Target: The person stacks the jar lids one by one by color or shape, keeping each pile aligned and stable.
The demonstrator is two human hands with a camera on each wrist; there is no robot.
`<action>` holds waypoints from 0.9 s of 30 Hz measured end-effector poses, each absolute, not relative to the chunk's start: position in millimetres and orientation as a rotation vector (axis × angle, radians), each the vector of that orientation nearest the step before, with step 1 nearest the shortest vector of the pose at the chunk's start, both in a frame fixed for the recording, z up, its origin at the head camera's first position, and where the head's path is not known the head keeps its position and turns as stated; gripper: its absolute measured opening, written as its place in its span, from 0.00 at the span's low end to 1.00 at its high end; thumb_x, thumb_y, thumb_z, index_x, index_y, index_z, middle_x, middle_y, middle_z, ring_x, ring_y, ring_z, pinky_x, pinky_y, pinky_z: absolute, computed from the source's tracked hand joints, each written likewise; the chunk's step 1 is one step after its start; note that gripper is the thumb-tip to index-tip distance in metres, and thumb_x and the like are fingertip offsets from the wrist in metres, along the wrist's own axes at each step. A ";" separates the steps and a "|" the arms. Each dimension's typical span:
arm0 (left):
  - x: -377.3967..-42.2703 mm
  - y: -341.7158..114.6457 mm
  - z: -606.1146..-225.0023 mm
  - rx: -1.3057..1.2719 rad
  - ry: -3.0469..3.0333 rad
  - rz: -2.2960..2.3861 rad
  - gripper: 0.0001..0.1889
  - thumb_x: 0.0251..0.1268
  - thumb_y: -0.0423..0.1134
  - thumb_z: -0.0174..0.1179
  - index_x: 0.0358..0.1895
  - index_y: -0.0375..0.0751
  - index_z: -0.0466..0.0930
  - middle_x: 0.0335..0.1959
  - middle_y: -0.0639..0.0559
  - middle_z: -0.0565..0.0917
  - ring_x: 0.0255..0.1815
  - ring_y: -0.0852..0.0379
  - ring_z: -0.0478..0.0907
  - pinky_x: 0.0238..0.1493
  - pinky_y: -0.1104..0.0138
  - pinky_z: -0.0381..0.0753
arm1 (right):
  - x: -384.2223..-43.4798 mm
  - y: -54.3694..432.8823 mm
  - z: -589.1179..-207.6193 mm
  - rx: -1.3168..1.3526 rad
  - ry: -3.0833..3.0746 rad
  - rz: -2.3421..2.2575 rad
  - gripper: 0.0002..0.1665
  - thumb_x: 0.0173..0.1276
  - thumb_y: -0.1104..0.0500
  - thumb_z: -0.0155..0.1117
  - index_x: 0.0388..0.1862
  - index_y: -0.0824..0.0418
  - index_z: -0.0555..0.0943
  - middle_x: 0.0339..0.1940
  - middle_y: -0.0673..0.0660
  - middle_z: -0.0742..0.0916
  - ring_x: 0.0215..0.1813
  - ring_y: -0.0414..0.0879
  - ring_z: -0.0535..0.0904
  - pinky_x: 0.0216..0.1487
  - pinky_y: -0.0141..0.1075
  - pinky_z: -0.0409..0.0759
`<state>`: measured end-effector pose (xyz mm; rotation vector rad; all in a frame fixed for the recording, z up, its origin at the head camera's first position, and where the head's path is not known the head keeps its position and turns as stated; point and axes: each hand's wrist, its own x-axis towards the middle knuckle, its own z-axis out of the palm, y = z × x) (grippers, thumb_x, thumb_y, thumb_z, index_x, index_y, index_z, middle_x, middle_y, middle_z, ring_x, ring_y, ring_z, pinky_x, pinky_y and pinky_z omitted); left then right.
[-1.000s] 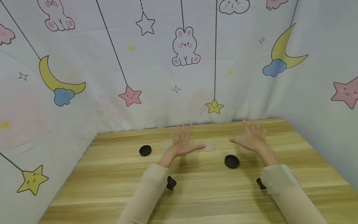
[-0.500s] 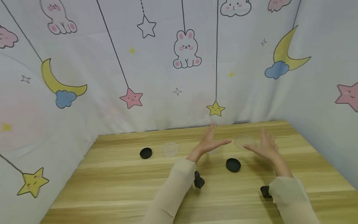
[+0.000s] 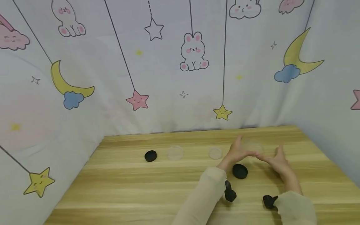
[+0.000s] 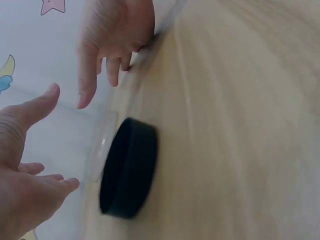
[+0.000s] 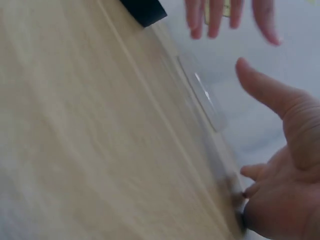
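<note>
In the head view, I see the left hand (image 3: 236, 153) and right hand (image 3: 278, 163) poised above the worktop (image 3: 135, 193), both free of any hold, thumbs extended, apparently to flank the clear round dish (image 3: 253, 147) lying just beyond; the black round dish (image 3: 240, 171) sits on the near side. The left wrist view shows the thumbs apart and the black round dish hollow side up, probably its steadiest way to rest. In the right wrist view, the clear round dish lies flat, untouched.

1 round black dish (image 3: 240, 171) lies near 1 clear dish (image 3: 253, 146).
</note>
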<state>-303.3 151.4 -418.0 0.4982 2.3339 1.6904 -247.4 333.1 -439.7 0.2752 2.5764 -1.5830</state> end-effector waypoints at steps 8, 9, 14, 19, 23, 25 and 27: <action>-308.4 160.0 -433.1 0.409 2.325 1.689 0.45 0.47 0.31 0.75 0.72 0.37 0.62 0.68 0.40 0.73 0.66 0.47 0.73 0.63 0.61 0.76 | -249.7 332.2 -442.0 0.256 2.712 -1.392 0.71 0.62 0.41 0.68 0.76 0.72 0.29 0.75 0.79 0.34 0.71 0.83 0.25 0.64 0.77 0.32; -309.4 161.2 -433.9 0.391 2.312 1.696 0.45 0.46 0.30 0.75 0.71 0.36 0.63 0.67 0.39 0.73 0.66 0.46 0.73 0.63 0.61 0.76 | -250.5 332.4 -442.4 0.252 2.732 -1.369 0.69 0.62 0.41 0.68 0.76 0.74 0.32 0.75 0.79 0.36 0.72 0.83 0.27 0.65 0.77 0.31; -312.5 167.0 -436.1 0.335 2.298 1.731 0.35 0.45 0.24 0.73 0.61 0.28 0.70 0.54 0.42 0.80 0.56 0.50 0.78 0.52 0.67 0.79 | -253.2 331.9 -445.6 0.264 2.843 -1.246 0.64 0.61 0.41 0.68 0.76 0.75 0.44 0.77 0.77 0.44 0.76 0.76 0.37 0.66 0.73 0.25; -314.0 171.1 -438.3 0.355 2.374 1.689 0.23 0.41 0.23 0.74 0.41 0.29 0.72 0.30 0.53 0.68 0.32 0.60 0.66 0.32 0.73 0.65 | -255.4 329.9 -448.9 0.280 2.914 -1.191 0.61 0.63 0.40 0.66 0.77 0.73 0.45 0.76 0.74 0.55 0.76 0.74 0.44 0.65 0.74 0.28; -315.1 172.6 -440.0 0.377 2.475 1.614 0.21 0.39 0.24 0.74 0.36 0.32 0.71 0.28 0.55 0.63 0.30 0.62 0.60 0.31 0.74 0.62 | -256.9 327.5 -451.5 0.284 2.949 -1.178 0.60 0.64 0.41 0.65 0.77 0.71 0.43 0.74 0.72 0.62 0.75 0.73 0.46 0.64 0.75 0.30; -315.6 172.9 -440.4 0.391 2.523 1.575 0.20 0.39 0.24 0.74 0.32 0.32 0.70 0.29 0.54 0.63 0.30 0.61 0.60 0.31 0.73 0.61 | -257.3 326.4 -452.8 0.303 2.964 -1.179 0.58 0.65 0.41 0.64 0.78 0.70 0.45 0.74 0.71 0.63 0.75 0.73 0.48 0.65 0.74 0.32; -315.2 174.9 -439.9 0.394 2.548 1.541 0.20 0.39 0.25 0.74 0.30 0.34 0.69 0.30 0.55 0.63 0.30 0.61 0.60 0.32 0.73 0.62 | -256.3 326.9 -453.9 0.336 2.969 -1.205 0.57 0.66 0.41 0.64 0.78 0.69 0.47 0.74 0.71 0.63 0.74 0.74 0.50 0.66 0.72 0.34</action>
